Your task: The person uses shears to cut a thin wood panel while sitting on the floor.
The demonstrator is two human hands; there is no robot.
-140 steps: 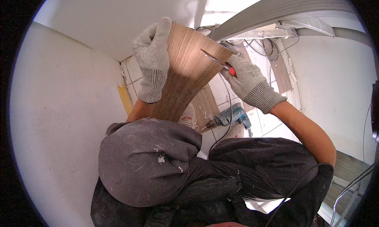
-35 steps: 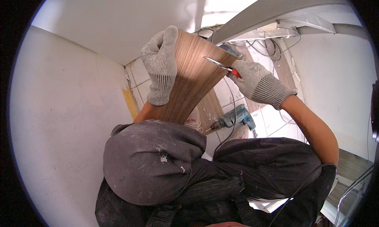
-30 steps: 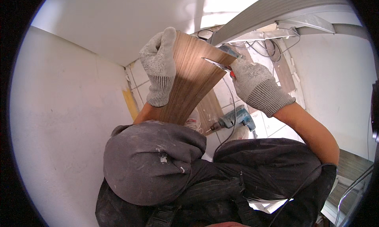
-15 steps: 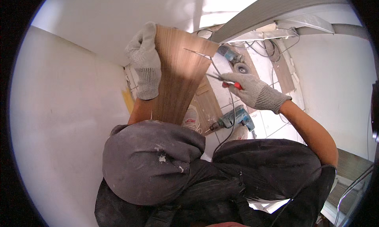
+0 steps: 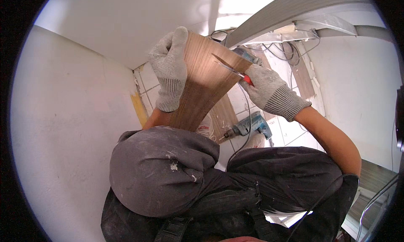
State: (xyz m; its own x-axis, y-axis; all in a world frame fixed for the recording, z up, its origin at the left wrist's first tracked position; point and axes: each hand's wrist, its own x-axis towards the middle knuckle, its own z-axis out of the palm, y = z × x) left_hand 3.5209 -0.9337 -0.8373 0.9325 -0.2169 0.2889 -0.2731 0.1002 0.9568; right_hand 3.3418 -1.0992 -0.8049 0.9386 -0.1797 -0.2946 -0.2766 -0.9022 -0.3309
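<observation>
Closest to me are my bent knees in dusty dark trousers (image 5: 164,170), with the wooden board (image 5: 202,82) rising just past the left one, its lower end hidden behind that knee. My left hand (image 5: 170,57), in a grey knitted glove, is closed on the board's left edge near the top. My right hand (image 5: 266,84), gloved the same way, is wrapped round the red handle of a pair of cutters (image 5: 230,68), whose metal blade lies over the board near its right edge, just beside a dark slit (image 5: 218,57). Below, on the white tiled floor (image 5: 284,130), a blue drill (image 5: 252,126) lies on its side, a dark cable (image 5: 250,116) running in front of it, near a plank (image 5: 226,111). Past the board's upper right corner, another blue power tool (image 5: 246,53) shows only in part. Farther off are looped wires (image 5: 290,52) and a grey metal beam (image 5: 294,13).
</observation>
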